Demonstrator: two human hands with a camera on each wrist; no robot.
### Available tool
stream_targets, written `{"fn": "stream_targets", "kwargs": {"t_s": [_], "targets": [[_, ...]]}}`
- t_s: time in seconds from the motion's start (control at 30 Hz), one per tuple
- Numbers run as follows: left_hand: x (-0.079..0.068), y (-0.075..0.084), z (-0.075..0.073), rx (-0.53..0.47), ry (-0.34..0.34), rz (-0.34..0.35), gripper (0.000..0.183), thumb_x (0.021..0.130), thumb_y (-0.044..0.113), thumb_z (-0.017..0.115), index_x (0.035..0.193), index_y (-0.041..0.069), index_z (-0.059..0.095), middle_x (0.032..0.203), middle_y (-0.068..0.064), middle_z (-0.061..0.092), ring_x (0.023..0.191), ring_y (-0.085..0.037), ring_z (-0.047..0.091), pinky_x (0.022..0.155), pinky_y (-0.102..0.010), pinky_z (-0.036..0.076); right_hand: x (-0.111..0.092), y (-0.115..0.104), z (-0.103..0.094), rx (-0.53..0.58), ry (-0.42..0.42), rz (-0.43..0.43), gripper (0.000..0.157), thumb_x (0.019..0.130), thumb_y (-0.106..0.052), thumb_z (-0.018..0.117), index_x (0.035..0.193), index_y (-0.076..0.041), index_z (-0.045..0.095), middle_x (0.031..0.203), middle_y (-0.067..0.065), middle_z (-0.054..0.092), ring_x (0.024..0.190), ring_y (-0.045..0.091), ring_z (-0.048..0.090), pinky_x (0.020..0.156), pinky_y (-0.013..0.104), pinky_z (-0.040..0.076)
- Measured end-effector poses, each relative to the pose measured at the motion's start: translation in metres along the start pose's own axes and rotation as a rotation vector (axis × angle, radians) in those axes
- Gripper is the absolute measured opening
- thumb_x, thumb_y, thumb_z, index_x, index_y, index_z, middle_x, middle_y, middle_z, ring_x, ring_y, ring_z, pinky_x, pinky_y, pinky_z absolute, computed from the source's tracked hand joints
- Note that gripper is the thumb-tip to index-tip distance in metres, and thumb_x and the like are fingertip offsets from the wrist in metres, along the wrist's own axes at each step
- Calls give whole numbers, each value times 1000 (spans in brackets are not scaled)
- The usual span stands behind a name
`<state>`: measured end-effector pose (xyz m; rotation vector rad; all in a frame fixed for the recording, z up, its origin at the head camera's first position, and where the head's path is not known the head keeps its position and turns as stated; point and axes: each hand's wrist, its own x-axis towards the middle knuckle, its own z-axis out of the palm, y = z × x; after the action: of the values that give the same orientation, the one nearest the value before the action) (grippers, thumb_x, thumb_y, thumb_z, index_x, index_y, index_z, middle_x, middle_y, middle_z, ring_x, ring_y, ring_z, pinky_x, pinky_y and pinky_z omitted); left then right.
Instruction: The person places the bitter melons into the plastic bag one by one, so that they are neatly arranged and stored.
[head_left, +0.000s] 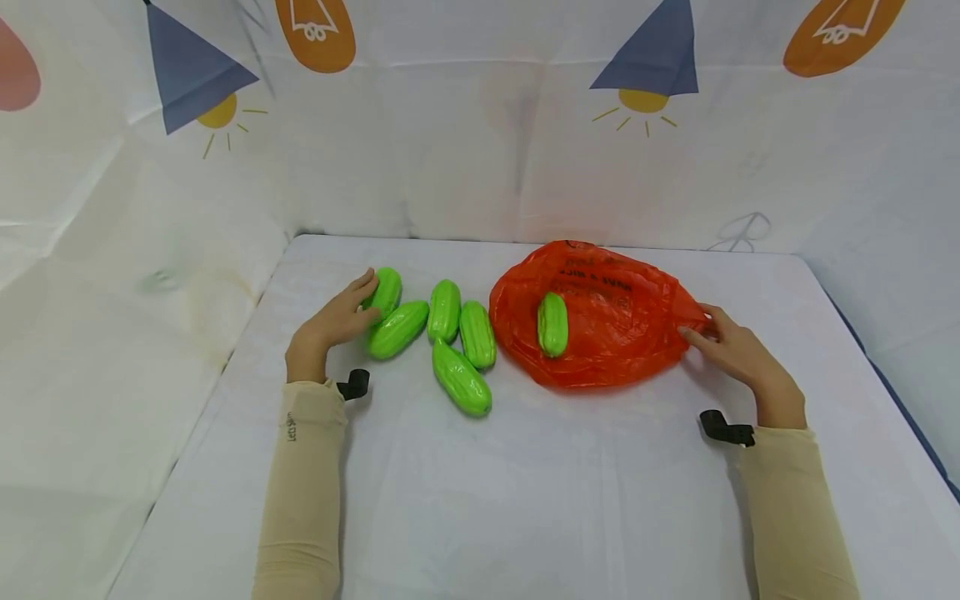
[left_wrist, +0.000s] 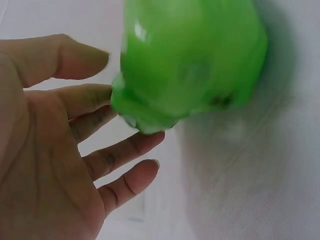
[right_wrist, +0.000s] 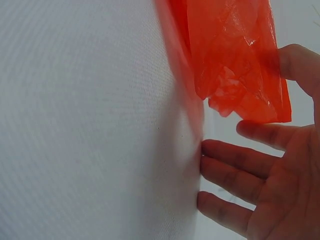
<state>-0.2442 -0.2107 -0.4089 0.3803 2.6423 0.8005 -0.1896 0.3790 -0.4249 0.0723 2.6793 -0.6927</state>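
My left hand (head_left: 335, 321) reaches around the leftmost glossy green cucumber (head_left: 386, 290). In the left wrist view the fingers (left_wrist: 125, 152) lie extended by the knobby end of a green cucumber (left_wrist: 192, 55), and the thumb stands apart from it. A second cucumber (head_left: 398, 330) lies just to the right of the hand. My right hand (head_left: 738, 350) is at the right end of a red plastic bag (head_left: 607, 333). That end (right_wrist: 235, 55) stands between its thumb and index finger, which are spread apart, while the other fingers extend along the table.
One cucumber (head_left: 552, 325) lies on top of the bag. Between my left hand and the bag lie more cucumbers, one upright (head_left: 445, 311), one beside it (head_left: 477, 335), and one slanted toward me (head_left: 461, 380). White cloth covers the table (head_left: 540, 492); a printed sheet (head_left: 450, 150) hangs behind.
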Motion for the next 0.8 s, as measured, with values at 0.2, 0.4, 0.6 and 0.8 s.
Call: {"fn": "stream_targets", "kwargs": {"t_s": [0.2,0.4,0.6,0.8], "targets": [[2,0,3,32,-1,39,82,90,15,59,156,2,11,165,-14,2,151,-39,5,121,-56,12,0,-1,0,0,0,2,92,96,-64,36,156,0,6,145,36,33,128,53,36,99,73,35],[2,-3,5,-12,-29,40,97,83,12,70,157,6,8,166,-10,-1,150,-40,11,120,-57,16,0,-1,0,3,0,0,92,97,-64,36,155,0,6,145,35,33,128,52,36,99,73,35],[5,-2,7,-8,-10,9,99,83,7,70,159,11,6,166,-9,-1,138,-41,36,115,-58,28,0,0,0,3,-4,8,93,96,-66,36,156,-1,5,145,36,32,128,53,35,99,74,36],[8,1,10,30,41,-30,99,82,11,73,159,13,10,164,-10,6,141,-45,29,111,-62,32,1,0,0,5,-6,7,93,96,-66,36,156,-1,5,146,36,32,128,53,35,99,74,35]]}}
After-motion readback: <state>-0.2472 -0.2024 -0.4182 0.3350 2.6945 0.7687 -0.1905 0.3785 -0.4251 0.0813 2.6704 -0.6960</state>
